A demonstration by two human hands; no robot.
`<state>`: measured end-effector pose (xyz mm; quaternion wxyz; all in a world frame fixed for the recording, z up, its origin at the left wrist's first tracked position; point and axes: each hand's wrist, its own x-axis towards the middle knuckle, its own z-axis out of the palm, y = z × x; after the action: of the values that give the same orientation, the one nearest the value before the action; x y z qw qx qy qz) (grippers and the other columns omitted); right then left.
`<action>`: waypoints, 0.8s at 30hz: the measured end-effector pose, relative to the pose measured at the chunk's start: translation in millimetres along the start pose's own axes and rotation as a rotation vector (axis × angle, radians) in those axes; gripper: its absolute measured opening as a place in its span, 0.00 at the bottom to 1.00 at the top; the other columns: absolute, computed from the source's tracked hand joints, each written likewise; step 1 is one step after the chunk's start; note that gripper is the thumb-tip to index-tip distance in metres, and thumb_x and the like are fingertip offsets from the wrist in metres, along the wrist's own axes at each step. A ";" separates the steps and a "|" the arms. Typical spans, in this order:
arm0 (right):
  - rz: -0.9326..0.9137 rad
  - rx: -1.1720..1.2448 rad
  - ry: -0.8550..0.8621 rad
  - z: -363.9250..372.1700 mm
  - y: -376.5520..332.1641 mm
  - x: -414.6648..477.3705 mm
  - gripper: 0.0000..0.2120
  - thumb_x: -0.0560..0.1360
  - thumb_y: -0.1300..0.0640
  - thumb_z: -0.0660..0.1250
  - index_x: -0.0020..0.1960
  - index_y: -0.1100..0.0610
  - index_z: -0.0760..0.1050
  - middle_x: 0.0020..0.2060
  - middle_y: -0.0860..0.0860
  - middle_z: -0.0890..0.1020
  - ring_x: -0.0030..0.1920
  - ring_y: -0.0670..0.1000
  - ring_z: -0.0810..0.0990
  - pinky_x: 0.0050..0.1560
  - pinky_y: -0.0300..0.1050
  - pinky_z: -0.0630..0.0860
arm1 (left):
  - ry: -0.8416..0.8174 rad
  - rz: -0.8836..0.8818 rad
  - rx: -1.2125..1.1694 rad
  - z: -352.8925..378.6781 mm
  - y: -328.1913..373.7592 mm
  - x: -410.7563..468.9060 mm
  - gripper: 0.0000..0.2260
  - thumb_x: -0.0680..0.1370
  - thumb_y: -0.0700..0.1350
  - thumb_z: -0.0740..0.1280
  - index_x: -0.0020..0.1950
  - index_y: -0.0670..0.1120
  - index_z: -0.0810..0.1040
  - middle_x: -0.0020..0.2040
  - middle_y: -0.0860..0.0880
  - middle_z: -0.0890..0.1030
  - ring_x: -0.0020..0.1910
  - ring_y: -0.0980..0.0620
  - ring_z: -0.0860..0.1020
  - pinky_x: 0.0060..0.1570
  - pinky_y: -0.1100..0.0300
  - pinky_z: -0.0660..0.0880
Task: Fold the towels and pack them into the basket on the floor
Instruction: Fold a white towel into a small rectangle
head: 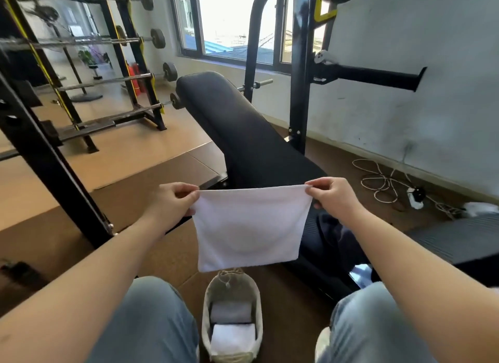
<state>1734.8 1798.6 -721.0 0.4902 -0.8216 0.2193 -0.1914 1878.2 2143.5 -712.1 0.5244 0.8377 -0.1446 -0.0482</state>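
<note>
A white towel [249, 227] hangs flat in the air in front of me, folded to a rough square. My left hand [172, 200] pinches its top left corner and my right hand [333, 196] pinches its top right corner. On the floor between my knees stands a pale woven basket [259, 303], directly under the towel's lower edge. Two folded towels lie inside it, a grey one [231, 312] farther from me and a white one [233, 338] nearer.
A black padded weight bench [243, 130] rises behind the towel, with its upright frame [298, 92] on the right. A barbell rack [89, 73] stands at the left. A white cable and power strip [414, 198] lie by the right wall. Dark cloth [334, 233] lies on the bench seat.
</note>
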 end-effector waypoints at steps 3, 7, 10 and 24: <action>0.025 -0.042 0.020 23.9 24.1 -6.4 0.03 0.78 0.57 0.73 0.47 0.50 0.85 0.38 0.49 0.86 0.32 0.44 0.81 0.35 0.39 0.77 | 0.043 -0.052 0.109 15.0 -22.9 -4.7 0.07 0.81 0.49 0.70 0.55 0.47 0.84 0.47 0.51 0.84 0.41 0.52 0.85 0.46 0.54 0.84; 0.032 -0.142 -0.008 47.3 41.7 -14.0 0.02 0.77 0.56 0.74 0.50 0.52 0.85 0.39 0.46 0.86 0.37 0.47 0.84 0.46 0.48 0.83 | 0.135 -0.142 0.145 35.5 -45.4 -7.2 0.09 0.82 0.50 0.68 0.59 0.48 0.82 0.41 0.53 0.83 0.40 0.52 0.85 0.49 0.52 0.83; 0.028 -0.158 -0.006 58.5 50.5 -21.0 0.03 0.78 0.55 0.73 0.49 0.53 0.86 0.39 0.47 0.86 0.39 0.50 0.85 0.50 0.54 0.84 | 0.166 -0.201 0.078 49.3 -55.5 -9.7 0.08 0.81 0.49 0.70 0.58 0.48 0.83 0.42 0.53 0.82 0.41 0.52 0.84 0.52 0.51 0.82; 0.029 -0.313 -0.019 89.7 50.8 -16.2 0.10 0.81 0.51 0.68 0.48 0.55 0.84 0.40 0.49 0.85 0.43 0.51 0.83 0.52 0.53 0.82 | 0.197 -0.318 0.000 78.9 -75.1 -12.4 0.03 0.80 0.49 0.71 0.53 0.54 0.81 0.48 0.53 0.81 0.52 0.47 0.80 0.54 0.49 0.81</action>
<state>1760.1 1850.7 -807.8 0.3609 -0.8864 0.2536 -0.1403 1862.5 2109.5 -815.2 0.5220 0.8506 0.0418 -0.0481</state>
